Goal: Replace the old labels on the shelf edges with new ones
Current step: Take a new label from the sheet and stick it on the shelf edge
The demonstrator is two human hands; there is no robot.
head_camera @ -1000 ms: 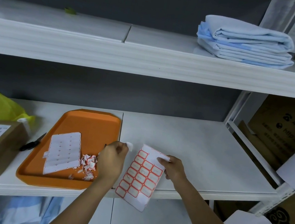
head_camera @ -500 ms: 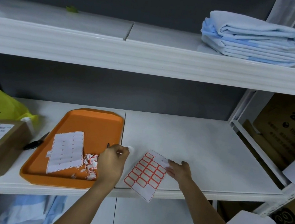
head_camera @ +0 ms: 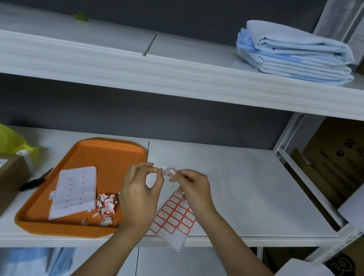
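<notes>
Shelf: the white lower shelf (head_camera: 250, 194) against a dark wall; my hands hang over its front half.
Label: one small pale label (head_camera: 165, 171), in the air above the shelf between my two hands.
Left hand: my left hand (head_camera: 140, 193) pinches the label, thumb against forefinger.
Right hand: my right hand (head_camera: 194, 191) pinches its other end, fingers curled.
Label sheet: the red-bordered label sheet (head_camera: 174, 218) lies at the shelf's front edge, one corner overhanging; my right hand covers its top.
Tray: an orange tray (head_camera: 103, 157) just left of it holds a backing sheet (head_camera: 74, 193) and scraps (head_camera: 106, 204).
Hard to see: the label is blurred; I cannot make out any print.
</notes>
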